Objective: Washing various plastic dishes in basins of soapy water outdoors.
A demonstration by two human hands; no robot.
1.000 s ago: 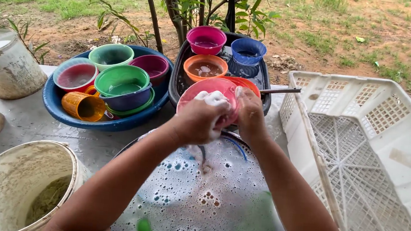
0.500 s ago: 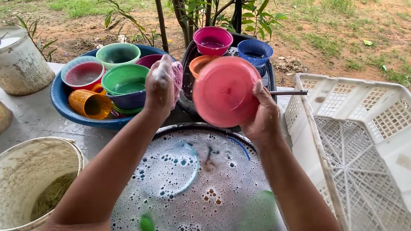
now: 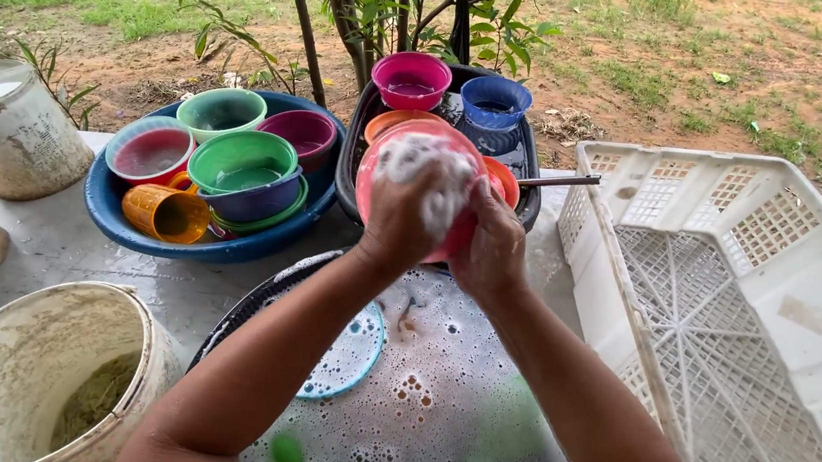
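Pink plastic plate [image 3: 381, 173], round and shallow, is held upright above a black basin [image 3: 434, 404] of soapy, bubbly water. Both hands are closed on it. The right hand [image 3: 495, 249] grips the plate's right edge from below. The left hand [image 3: 402, 215] presses a foamy white sponge [image 3: 436, 178] flat against the plate's face, so suds cover much of it and only the pink rim shows on the left and top. The two hands sit side by side, almost touching, with the plate between them and the viewer.

One pale blue plate [image 3: 349, 356] lies half sunk in the suds, just below the left forearm.

Behind, a blue basin [image 3: 120, 223] on the left holds about five bowls, in green, purple and red tones, and one orange cup [image 3: 167, 213] lying on its side. A black tub [image 3: 353, 155] just behind the plate holds one magenta bowl [image 3: 411, 78], one blue bowl [image 3: 495, 100] and at least one orange bowl.

One empty white crate [image 3: 724, 321] stands to the right. Two dirty white buckets [image 3: 35, 376] sit to the left, one near, one far.
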